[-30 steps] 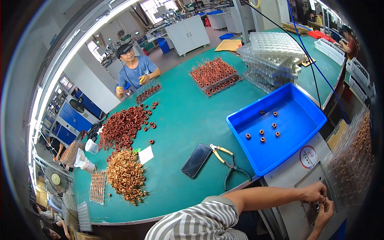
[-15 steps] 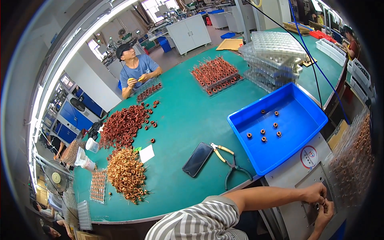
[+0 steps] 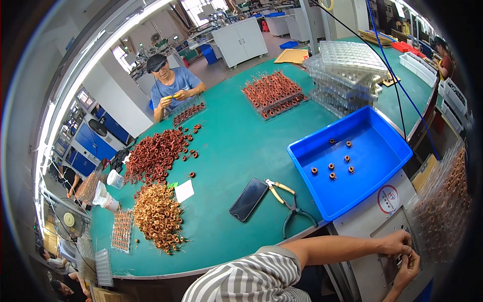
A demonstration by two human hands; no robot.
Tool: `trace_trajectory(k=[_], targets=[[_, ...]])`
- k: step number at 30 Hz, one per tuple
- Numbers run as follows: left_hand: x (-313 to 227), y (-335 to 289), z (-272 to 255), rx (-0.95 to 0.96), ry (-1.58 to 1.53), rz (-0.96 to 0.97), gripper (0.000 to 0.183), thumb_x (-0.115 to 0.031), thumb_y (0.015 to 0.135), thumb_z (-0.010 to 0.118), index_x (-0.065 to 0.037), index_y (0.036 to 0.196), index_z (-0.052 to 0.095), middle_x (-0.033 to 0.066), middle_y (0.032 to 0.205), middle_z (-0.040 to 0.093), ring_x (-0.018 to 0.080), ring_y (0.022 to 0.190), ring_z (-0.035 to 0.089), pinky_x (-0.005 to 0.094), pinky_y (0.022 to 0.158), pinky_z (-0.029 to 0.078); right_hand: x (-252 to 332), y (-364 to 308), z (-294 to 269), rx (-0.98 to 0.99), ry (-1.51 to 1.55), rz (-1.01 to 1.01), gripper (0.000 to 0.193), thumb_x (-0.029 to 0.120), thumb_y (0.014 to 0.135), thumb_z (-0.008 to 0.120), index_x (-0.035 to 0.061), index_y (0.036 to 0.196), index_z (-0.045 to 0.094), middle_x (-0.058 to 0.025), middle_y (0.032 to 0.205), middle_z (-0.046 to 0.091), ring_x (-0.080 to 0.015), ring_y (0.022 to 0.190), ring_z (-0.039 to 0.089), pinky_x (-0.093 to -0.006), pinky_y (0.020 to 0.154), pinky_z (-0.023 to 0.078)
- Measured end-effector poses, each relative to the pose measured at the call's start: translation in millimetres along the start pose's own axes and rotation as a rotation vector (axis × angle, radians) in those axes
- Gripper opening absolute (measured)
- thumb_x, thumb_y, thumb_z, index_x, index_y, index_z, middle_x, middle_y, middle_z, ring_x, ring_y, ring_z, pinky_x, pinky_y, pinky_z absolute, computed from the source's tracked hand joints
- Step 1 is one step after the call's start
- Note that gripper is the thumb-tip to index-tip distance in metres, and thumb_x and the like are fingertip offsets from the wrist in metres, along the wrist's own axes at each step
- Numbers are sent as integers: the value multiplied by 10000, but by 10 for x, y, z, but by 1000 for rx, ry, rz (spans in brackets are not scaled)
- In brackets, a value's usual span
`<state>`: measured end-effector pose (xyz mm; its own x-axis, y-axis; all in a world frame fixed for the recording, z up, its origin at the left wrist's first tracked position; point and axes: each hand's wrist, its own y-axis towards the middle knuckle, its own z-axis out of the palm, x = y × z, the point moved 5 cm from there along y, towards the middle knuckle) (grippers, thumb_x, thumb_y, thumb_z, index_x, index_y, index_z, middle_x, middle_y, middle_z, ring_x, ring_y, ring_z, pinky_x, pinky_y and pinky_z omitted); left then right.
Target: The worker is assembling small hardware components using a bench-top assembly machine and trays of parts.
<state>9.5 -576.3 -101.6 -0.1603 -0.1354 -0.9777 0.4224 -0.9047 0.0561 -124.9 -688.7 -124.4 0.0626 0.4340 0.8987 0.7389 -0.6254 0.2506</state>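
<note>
My left hand (image 3: 396, 243) and my right hand (image 3: 408, 268) meet over a metal plate (image 3: 390, 269) on the grey machine at the lower right. Both sets of fingers are closed, pinched together around something small. A bit of it glints between them, but the fingers hide its kind. Just beyond my hands stands a blue plastic tray (image 3: 322, 201). Several small copper-wound ring coils (image 3: 346, 159) lie scattered on its floor. To my right, a clear tray stack (image 3: 443, 211) is filled with many similar coils.
Pliers (image 3: 289, 205) and a black phone (image 3: 248, 200) lie on the green table (image 3: 226, 151). Beyond are heaps of red coils (image 3: 156, 156) and yellow coils (image 3: 158, 216). A co-worker (image 3: 173, 83) sits across, near red coils in trays (image 3: 274, 95). Cables hang at right.
The co-worker across the table has lowered their head toward their hands. My hands stay together at the same spot, with only slight finger movement. The view has shifted a little.
</note>
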Motion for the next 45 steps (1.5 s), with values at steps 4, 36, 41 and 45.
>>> trace_trajectory(k=[4,36,41,45], targets=[[-96,-16,-36,-26,-78,49,201,-139,753,729,23,814,627,69,648,620,135,500,577,289,406,437,-37,54,-42,-101,16,109,254,140,980,577,-32,1167,556,-17,940,579,-61,759,489,-191,611,371],[-18,153,28,-68,286,465,217,-61,657,735,-22,757,547,122,669,588,260,621,610,359,538,463,-115,164,-9,53,517,323,300,185,987,555,18,1236,540,-48,1153,576,-110,986,552,-223,809,435],[-54,118,20,-57,275,378,217,-65,666,739,-14,744,543,126,673,595,255,618,612,355,536,464,-160,154,-12,47,538,339,296,195,984,563,25,1226,551,-43,1123,593,-104,951,563,-211,777,444],[-82,54,41,-71,273,448,219,-64,671,738,-17,786,558,125,657,592,253,599,609,352,528,465,-456,170,-107,85,519,335,290,180,974,579,26,1218,558,-43,1113,599,-104,947,569,-211,783,452]])
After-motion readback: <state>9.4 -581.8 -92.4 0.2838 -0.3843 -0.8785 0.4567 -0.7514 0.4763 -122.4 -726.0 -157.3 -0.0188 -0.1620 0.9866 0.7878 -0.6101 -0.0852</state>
